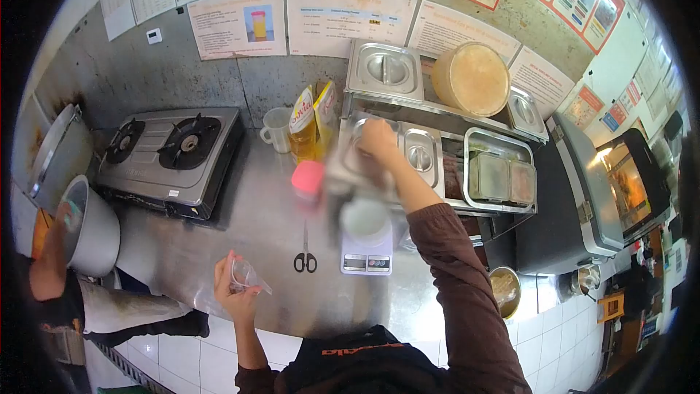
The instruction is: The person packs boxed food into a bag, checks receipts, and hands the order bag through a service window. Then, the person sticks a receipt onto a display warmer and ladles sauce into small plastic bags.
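My left hand is closed on a small clear plastic bag over the front edge of the steel counter. At the rack on the right, my right hand is closed over the handle area of a steel pan lid, which is smeared by motion. Below that lid, a whitish bowl sits on a lavender kitchen scale. A pink-lidded container stands left of the bowl, with black-handled scissors lying in front of it.
A two-burner gas stove stands at the left, and another person's arm reaches into a large pot beside it. Oil pouches and a white jug stand at the back. Lidded pans and a round tub top the rack.
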The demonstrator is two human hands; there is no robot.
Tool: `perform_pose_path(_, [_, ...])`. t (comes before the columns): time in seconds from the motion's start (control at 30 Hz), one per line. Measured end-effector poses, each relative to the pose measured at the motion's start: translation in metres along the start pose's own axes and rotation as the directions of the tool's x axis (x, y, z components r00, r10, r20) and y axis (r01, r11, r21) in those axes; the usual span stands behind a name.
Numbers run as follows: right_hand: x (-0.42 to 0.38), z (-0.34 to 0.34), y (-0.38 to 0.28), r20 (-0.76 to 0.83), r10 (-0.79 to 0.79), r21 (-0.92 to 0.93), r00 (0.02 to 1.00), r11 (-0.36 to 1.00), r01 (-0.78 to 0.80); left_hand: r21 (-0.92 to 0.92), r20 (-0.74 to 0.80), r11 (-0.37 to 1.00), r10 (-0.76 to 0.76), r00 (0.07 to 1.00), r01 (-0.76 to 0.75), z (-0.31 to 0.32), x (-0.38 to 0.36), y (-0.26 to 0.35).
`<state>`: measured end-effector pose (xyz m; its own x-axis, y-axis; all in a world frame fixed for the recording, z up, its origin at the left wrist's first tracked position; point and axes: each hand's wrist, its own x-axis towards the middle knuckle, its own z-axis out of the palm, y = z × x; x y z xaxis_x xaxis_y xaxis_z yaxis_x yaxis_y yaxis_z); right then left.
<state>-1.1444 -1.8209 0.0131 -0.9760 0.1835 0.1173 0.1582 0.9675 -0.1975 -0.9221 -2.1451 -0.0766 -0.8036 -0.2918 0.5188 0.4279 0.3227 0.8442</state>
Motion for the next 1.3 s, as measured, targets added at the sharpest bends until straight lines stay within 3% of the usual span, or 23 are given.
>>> perform_pose_path(0.1, [-0.005,-0.004,0.008,-0.028,-0.045,-0.014,0.999,0.999,0.045,0.018,-0.029,1.000,0.026,0.999,-0.026,-0.003,-0.002,-0.005])
perform_pose_path(0.17, [-0.026,-0.039,0.010,-0.004,0.023,0.004,1.000,1.000,-0.023,0.040,-0.058,0.998,0.046,0.997,-0.044,-0.009,-0.004,-0.007])
perform_pose_path(0.23, [-0.037,-0.046,0.032,-0.139,0.126,-0.081,0.982,0.987,-0.138,0.081,-0.065,0.996,0.033,0.997,-0.028,-0.016,-0.006,-0.008])
perform_pose_path(0.3, [-0.044,-0.043,0.062,-0.109,0.149,-0.200,0.983,0.965,-0.169,0.064,-0.083,0.998,0.011,0.997,-0.005,-0.019,-0.008,-0.010])
perform_pose_path(0.43, [-0.050,-0.015,0.100,-0.124,0.179,-0.210,0.976,0.956,-0.202,0.038,-0.116,0.999,0.030,0.993,-0.026,-0.009,-0.014,-0.014])
perform_pose_path(0.53, [-0.076,-0.050,0.095,-0.204,0.139,-0.071,0.969,0.985,-0.156,0.013,-0.014,0.999,0.034,0.999,-0.034,0.008,-0.017,0.004])
perform_pose_path(0.6, [-0.124,-0.083,0.106,-0.203,0.034,0.264,0.979,0.964,0.021,0.020,0.048,0.996,0.090,0.995,-0.091,0.020,-0.019,0.013])
perform_pose_path(0.63, [-0.156,-0.105,0.102,-0.110,0.006,0.440,0.994,0.897,0.044,0.010,0.108,0.988,0.153,0.982,-0.155,0.028,-0.018,0.018])
perform_pose_path(0.7, [-0.211,-0.102,0.121,-0.155,0.008,0.603,0.988,0.793,0.088,0.001,0.170,0.969,0.245,0.954,-0.249,0.047,-0.016,0.026])
perform_pose_path(0.73, [-0.235,-0.088,0.139,-0.062,0.081,0.684,0.995,0.729,-0.016,-0.019,0.227,0.939,0.338,0.913,-0.343,0.057,-0.015,0.029])
perform_pose_path(0.77, [-0.253,-0.063,0.161,-0.110,0.022,0.741,0.994,0.668,0.067,-0.012,0.223,0.941,0.332,0.917,-0.338,0.068,-0.017,0.032])
perform_pose_path(0.8, [-0.277,-0.048,0.166,0.120,0.169,0.908,0.978,0.381,-0.177,-0.079,0.247,0.936,0.352,0.903,-0.343,0.078,-0.020,0.034])
perform_pose_path(0.83, [-0.296,-0.006,0.197,0.145,0.196,0.885,0.970,0.413,-0.216,-0.145,0.268,0.927,0.372,0.888,-0.345,0.089,-0.023,0.037])
perform_pose_path(0.87, [-0.313,0.013,0.203,0.273,0.330,0.871,0.904,0.314,-0.378,-0.133,0.267,0.931,0.363,0.893,-0.339,0.098,-0.027,0.040])
perform_pose_path(0.9, [-0.330,0.055,0.222,0.503,0.397,0.863,0.768,-0.176,-0.474,-0.137,0.342,0.946,0.324,0.882,-0.294,0.107,-0.031,0.043])
perform_pose_path(0.97, [-0.347,0.101,0.244,0.636,0.127,0.709,0.761,-0.486,-0.511,-0.126,0.417,0.960,0.278,0.865,-0.248,0.125,-0.036,0.047])
perform_pose_path(1.07, [-0.363,0.153,0.274,0.672,0.175,0.731,0.719,-0.311,-0.607,-0.230,0.444,0.922,0.385,0.809,-0.312,0.150,-0.039,0.053])
perform_pose_path(1.1, [-0.364,0.157,0.280,0.674,0.178,0.729,0.717,-0.319,-0.606,-0.257,0.469,0.910,0.413,0.781,-0.327,0.157,-0.040,0.055])
perform_pose_path(1.13, [-0.364,0.157,0.289,0.638,0.331,0.703,0.695,0.118,-0.702,-0.286,0.493,0.896,0.441,0.750,-0.339,0.163,-0.041,0.058])
perform_pose_path(1.17, [-0.362,0.156,0.295,0.543,0.457,0.488,0.704,0.511,-0.708,-0.292,0.500,0.895,0.442,0.744,-0.336,0.169,-0.041,0.061])
perform_pose_path(1.2, [-0.351,0.114,0.265,0.309,0.503,0.303,0.807,0.753,-0.584,-0.287,0.525,0.894,0.447,0.724,-0.344,0.174,-0.042,0.064])
perform_pose_path(1.27, [-0.332,0.046,0.218,-0.014,0.376,0.378,0.926,0.860,-0.344,-0.287,0.556,0.892,0.452,0.698,-0.349,0.181,-0.045,0.073])
perform_pose_path(1.3, [-0.320,0.023,0.201,-0.057,0.303,0.550,0.951,0.805,-0.223,-0.233,0.612,0.902,0.427,0.666,-0.364,0.183,-0.048,0.078])
